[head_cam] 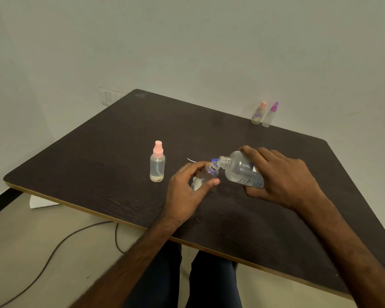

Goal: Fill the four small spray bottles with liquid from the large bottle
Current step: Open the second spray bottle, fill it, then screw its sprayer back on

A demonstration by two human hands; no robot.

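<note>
Four small spray bottles show. Two capped ones (263,114) stand at the worktop's (120,141) far edge, and a pink-capped one (157,165) stands nearer, seemingly filled. The left hand (185,190) grips the uncapped fourth bottle (206,174), tilted, with its fingers round it. The right hand (282,176) clasps the large bottle (240,170), neck to neck, so I judge this the last fill. A blue cap (214,161) lies just behind, and nothing blocks the pour.

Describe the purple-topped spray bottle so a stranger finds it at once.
Find the dark table, then its far edge by the wall, where two small bottles stand together. The purple-topped bottle is the right one; its neighbour, the pink-topped bottle, stands left.
</note>
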